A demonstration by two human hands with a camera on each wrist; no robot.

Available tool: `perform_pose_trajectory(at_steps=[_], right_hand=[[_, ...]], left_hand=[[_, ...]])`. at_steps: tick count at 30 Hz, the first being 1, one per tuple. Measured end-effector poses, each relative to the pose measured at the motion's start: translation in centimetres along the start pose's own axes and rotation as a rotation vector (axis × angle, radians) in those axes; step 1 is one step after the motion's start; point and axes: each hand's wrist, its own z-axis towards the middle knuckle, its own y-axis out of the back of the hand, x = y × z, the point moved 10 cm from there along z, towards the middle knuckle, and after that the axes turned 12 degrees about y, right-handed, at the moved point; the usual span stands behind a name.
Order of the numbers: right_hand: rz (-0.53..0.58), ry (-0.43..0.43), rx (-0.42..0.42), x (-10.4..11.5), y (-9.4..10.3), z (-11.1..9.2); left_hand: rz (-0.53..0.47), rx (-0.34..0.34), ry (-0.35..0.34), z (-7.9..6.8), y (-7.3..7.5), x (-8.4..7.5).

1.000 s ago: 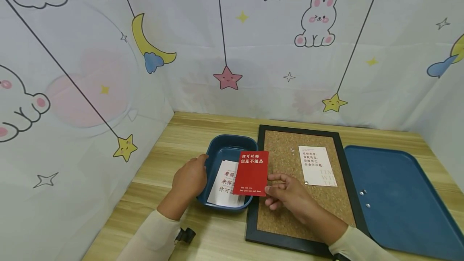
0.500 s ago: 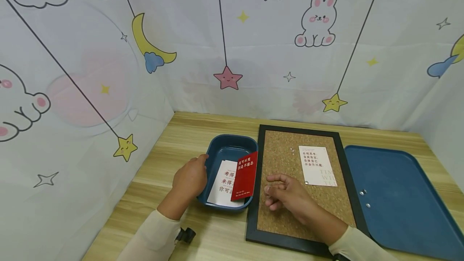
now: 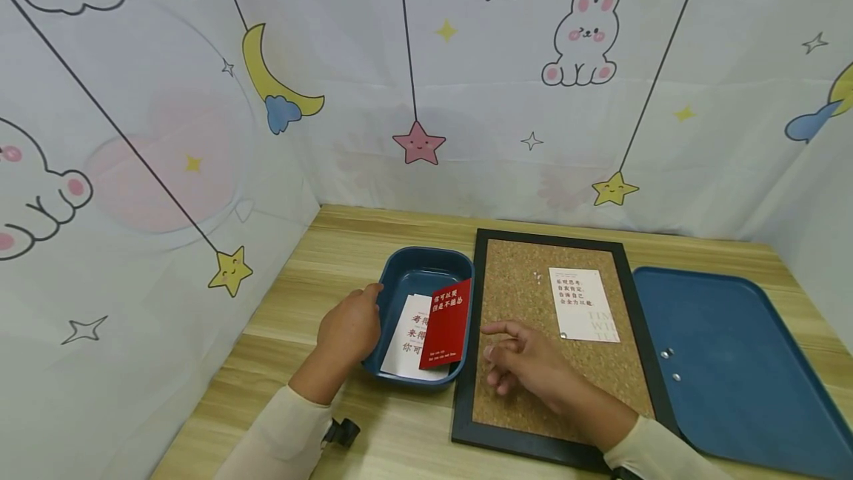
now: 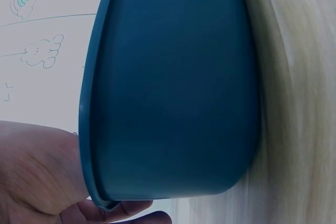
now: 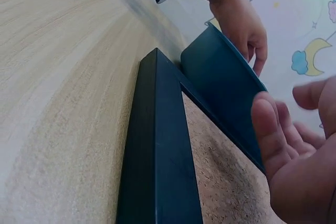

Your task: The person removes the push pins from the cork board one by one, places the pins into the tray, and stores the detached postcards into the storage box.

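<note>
A blue plastic basin (image 3: 426, 258) stands left of the corkboard, and my left hand (image 3: 352, 324) grips its left rim. In the left wrist view the basin's side (image 4: 173, 87) fills the middle, with fingers curled at its rim. Inside the basin a red card (image 3: 448, 326) leans over white cards (image 3: 403, 347), partly covering them. My right hand (image 3: 529, 361) hovers above the corkboard (image 3: 513, 280), its fingers loosely bent and holding nothing, apart from the red card. The right wrist view shows this hand (image 5: 299, 166) beside the basin.
A white card (image 3: 583, 306) lies on the corkboard with a small pin at its lower left. Clear pins (image 3: 537, 278) sit near it. On the right is a flat blue tray (image 3: 733, 361) holding several small pins (image 3: 668, 354). A patterned curtain (image 3: 500, 95) encloses the table.
My right hand has let go of the red card, which has dropped into the basin onto the white cards and slid slightly left. The left hand has stayed still.
</note>
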Motion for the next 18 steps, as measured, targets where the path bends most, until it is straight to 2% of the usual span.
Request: perform_pose_trajectory(at_steps=[6, 18], right_hand=[[-0.040, 0.008, 0.147, 0.2, -1.7, -0.2], [-0.070, 0.012, 0.238, 0.5, -3.1, -0.3]], left_hand=[[-0.002, 0.001, 0.003, 0.0, 0.1, -0.1], [-0.005, 0.000, 0.004, -0.1, 0.1, -0.1]])
